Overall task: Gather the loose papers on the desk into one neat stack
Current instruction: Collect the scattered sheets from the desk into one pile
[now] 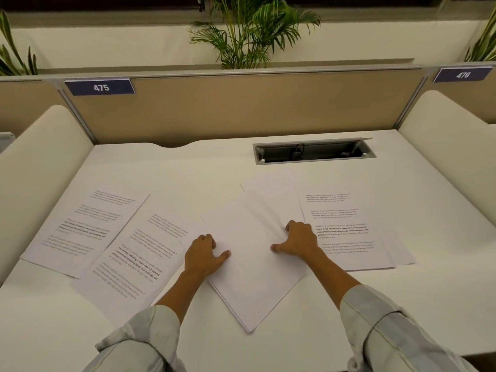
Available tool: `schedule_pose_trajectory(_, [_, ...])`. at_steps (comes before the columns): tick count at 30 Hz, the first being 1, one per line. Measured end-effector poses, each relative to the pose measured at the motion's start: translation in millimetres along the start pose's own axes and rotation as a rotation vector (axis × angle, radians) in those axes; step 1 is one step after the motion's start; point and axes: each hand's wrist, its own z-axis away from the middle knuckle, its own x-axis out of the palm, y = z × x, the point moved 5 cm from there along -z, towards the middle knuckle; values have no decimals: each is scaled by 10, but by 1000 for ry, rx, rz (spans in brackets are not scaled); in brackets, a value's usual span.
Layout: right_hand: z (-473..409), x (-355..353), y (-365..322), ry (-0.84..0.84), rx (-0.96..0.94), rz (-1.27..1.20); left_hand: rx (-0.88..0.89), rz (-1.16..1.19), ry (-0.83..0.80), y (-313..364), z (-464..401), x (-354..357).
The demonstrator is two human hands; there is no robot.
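Both hands press on a blank stack [255,267] lying cornerwise mid-surface: the left hand [204,255] has its fingers curled at the stack's left edge and thumb out flat; the right hand [298,238] likewise, knuckles bent, thumb spread. Neither grip encloses paper. Printed sheets lie left [83,226], [139,259] and right [346,226], their text mostly too small to read. Divider labels read 475 [101,87] and 476 [463,74].
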Motion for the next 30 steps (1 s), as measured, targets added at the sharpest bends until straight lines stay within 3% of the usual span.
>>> schedule_pose_trajectory(4, [11, 31, -41, -52, -14, -94, -5, 40, 38, -13, 29, 21])
schedule_pose_trajectory(10, [21, -61, -11, -200, 139, -677, -2, 128, 138, -25, 86, 44])
schedule_pose_trajectory(15, [88, -125, 33, -381, 239, -905, 2, 191, 162, -4, 92, 40])
schedule_pose_trajectory(17, [81, -173, 51, -345, 213, -834, -2, 189, 153, 0, 84, 39])
schedule_pose_trajectory(23, [82, -307, 33, -163, 67, -279, -19, 174, 132, 8, 73, 35])
schedule_pose_trajectory(30, [217, -195, -47, -240, 33, -256, -88, 210, 101, 20, 52, 33])
